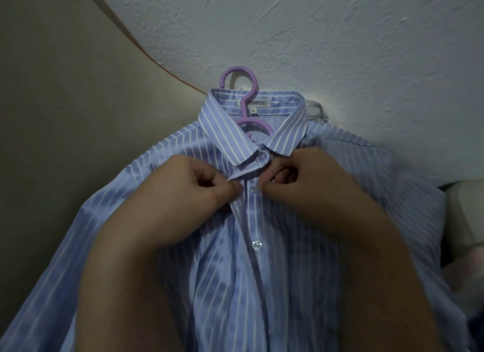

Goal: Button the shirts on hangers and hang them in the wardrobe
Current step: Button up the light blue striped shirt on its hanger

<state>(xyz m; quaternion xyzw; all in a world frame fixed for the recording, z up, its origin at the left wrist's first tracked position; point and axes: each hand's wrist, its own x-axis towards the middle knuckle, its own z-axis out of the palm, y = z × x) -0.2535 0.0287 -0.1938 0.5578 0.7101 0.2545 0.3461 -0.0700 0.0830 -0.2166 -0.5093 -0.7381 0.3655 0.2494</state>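
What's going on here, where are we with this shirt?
A person is buttoning a blue-and-white striped shirt that hangs on a purple hanger against a white wall. The left hand and right hand each pinch the front edge just under the collar, either side of the upper button. Whether it is fully through cannot be told. The lower button looks done up.

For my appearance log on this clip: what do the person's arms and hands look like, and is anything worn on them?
The left forearm and right forearm are bare to the frame's edge; no sleeves show. The left hand and right hand wear no gloves, and no rings, watch or bracelet show.
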